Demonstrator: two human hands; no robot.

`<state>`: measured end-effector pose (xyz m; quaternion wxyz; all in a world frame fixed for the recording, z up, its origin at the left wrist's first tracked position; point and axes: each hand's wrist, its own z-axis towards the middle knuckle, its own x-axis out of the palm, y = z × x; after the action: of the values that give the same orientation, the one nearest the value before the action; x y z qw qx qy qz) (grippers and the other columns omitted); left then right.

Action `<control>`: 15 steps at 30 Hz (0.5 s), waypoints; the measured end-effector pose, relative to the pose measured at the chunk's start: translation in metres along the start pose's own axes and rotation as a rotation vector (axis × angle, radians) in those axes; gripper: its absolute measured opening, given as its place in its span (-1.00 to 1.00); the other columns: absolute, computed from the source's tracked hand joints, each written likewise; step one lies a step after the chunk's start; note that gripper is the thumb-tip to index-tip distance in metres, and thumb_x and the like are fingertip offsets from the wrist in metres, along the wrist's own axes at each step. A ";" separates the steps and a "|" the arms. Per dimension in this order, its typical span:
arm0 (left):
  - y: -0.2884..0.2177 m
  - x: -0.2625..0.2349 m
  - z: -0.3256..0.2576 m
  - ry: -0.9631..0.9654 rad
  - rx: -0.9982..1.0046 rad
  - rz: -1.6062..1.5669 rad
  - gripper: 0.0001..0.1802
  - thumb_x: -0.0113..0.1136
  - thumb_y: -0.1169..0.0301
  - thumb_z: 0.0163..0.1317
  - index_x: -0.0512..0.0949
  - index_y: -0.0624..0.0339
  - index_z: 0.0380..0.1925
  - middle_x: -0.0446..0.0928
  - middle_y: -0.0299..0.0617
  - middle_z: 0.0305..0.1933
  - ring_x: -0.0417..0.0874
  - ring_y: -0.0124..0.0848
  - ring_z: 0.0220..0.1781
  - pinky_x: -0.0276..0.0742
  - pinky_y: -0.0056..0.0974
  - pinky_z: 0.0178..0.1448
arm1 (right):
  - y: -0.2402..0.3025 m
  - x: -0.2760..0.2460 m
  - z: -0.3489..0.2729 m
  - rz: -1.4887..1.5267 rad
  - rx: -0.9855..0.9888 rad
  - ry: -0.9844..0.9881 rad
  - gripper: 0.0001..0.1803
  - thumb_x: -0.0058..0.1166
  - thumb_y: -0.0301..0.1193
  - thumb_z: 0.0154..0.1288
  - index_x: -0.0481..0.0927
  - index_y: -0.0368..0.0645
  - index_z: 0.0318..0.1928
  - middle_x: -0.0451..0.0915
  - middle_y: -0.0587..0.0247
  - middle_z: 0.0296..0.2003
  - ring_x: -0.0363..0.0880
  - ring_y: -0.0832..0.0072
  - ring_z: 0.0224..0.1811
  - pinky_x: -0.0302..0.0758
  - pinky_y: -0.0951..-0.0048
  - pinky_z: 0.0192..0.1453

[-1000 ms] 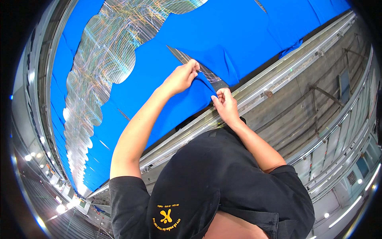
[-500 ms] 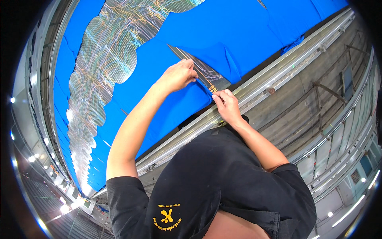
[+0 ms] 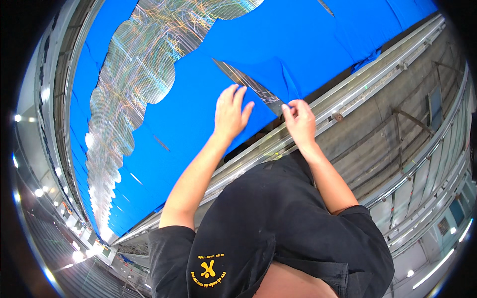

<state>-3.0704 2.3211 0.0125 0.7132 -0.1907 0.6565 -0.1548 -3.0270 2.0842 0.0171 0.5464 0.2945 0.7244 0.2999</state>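
Note:
A long sheet of blue fabric [image 3: 184, 111] covers the table in front of me. A narrow slit in it bares a strip of dark surface [image 3: 248, 83] with fine coloured lines. My left hand [image 3: 231, 114] lies open on the fabric just left of the slit, fingers apart and palm down. At the slit's near end, by the table edge, my right hand [image 3: 301, 124] has thumb and forefinger pinched at the corner of the raised blue flap. The fingertips partly hide what they grip, which looks like the fabric's edge.
A wide wavy-edged opening [image 3: 144, 69] in the fabric shows the line-covered surface further left. A metal rail [image 3: 343, 107] runs along the table's near edge, with a small knob [image 3: 337, 117] on it. Grey floor [image 3: 372, 134] lies beyond at right.
My left hand has opened and come down flat from its pinch at the slit. My right hand has shifted slightly right and up to the flap corner. The slit looks narrower, its left edge moved right.

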 end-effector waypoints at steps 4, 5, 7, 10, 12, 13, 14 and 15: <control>-0.024 0.010 -0.043 0.300 0.048 0.117 -0.06 0.36 -0.07 0.36 0.23 -0.03 0.64 -0.09 0.24 0.76 0.03 0.22 0.74 0.00 0.23 0.73 | -0.008 -0.019 0.023 -0.155 -0.035 -0.109 -0.69 0.37 -0.22 0.40 0.64 -0.23 -0.16 0.61 0.13 -0.28 0.67 0.14 -0.20 0.59 0.08 -0.10; -0.030 0.008 -0.042 0.244 0.019 0.058 -0.09 0.36 -0.06 0.37 0.27 -0.02 0.62 -0.05 0.25 0.74 0.07 0.22 0.72 0.03 0.22 0.72 | -0.015 -0.021 0.027 -0.158 -0.058 -0.065 -0.71 0.36 -0.24 0.40 0.65 -0.22 -0.18 0.61 0.12 -0.28 0.67 0.12 -0.19 0.59 0.08 -0.10; -0.042 0.005 -0.042 0.127 -0.044 -0.056 -0.16 0.37 -0.04 0.37 0.36 0.00 0.57 0.04 0.27 0.71 0.15 0.21 0.68 0.09 0.21 0.69 | -0.022 -0.021 0.035 -0.164 -0.110 0.031 -0.76 0.34 -0.28 0.40 0.65 -0.20 -0.21 0.62 0.10 -0.27 0.67 0.09 -0.17 0.59 0.07 -0.09; -0.056 0.020 -0.052 0.062 -0.538 -0.854 -0.33 0.30 -0.06 0.47 0.50 0.15 0.37 0.58 0.07 0.27 0.61 -0.06 0.29 0.52 0.04 0.39 | -0.002 -0.021 0.005 -0.091 -0.421 0.243 -0.85 0.33 -0.34 0.36 0.67 -0.14 -0.22 0.62 0.10 -0.26 0.69 0.06 -0.19 0.61 0.06 -0.12; -0.059 0.034 -0.054 0.097 -1.116 -1.729 -0.33 0.18 -0.20 0.53 0.53 0.18 0.23 0.66 -0.15 0.10 0.70 -0.31 0.09 0.59 -0.11 0.26 | 0.005 -0.018 -0.018 -0.084 -0.510 0.438 -0.84 0.33 -0.34 0.35 0.68 -0.14 -0.20 0.63 0.13 -0.25 0.70 0.09 -0.18 0.62 0.06 -0.14; -0.062 0.034 -0.053 0.098 -1.210 -1.817 -0.39 0.15 -0.21 0.54 0.55 0.13 0.15 0.66 -0.17 0.09 0.69 -0.34 0.05 0.60 -0.15 0.22 | 0.007 -0.018 -0.022 -0.118 -0.512 0.504 -0.84 0.34 -0.34 0.36 0.69 -0.14 -0.18 0.63 0.15 -0.25 0.71 0.11 -0.17 0.63 0.06 -0.15; -0.062 0.037 -0.055 0.073 -1.179 -1.739 -0.44 0.20 -0.14 0.54 0.55 0.15 0.12 0.65 -0.16 0.09 0.69 -0.37 0.04 0.63 -0.17 0.18 | 0.010 -0.021 -0.022 -0.161 -0.431 0.549 -0.82 0.34 -0.32 0.37 0.70 -0.13 -0.15 0.65 0.15 -0.26 0.72 0.13 -0.21 0.63 0.09 -0.16; -0.061 0.041 -0.057 0.046 -1.151 -1.660 -0.48 0.25 -0.07 0.54 0.56 0.18 0.09 0.65 -0.15 0.09 0.69 -0.39 0.03 0.66 -0.19 0.14 | 0.010 -0.022 -0.019 -0.136 -0.421 0.519 -0.82 0.34 -0.31 0.38 0.70 -0.14 -0.15 0.66 0.15 -0.27 0.72 0.14 -0.23 0.63 0.09 -0.17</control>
<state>-3.1219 2.2446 0.0021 0.1669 -0.8993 0.3048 -0.2657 -3.0395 2.0723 0.0428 0.4113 0.0398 0.7795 0.4708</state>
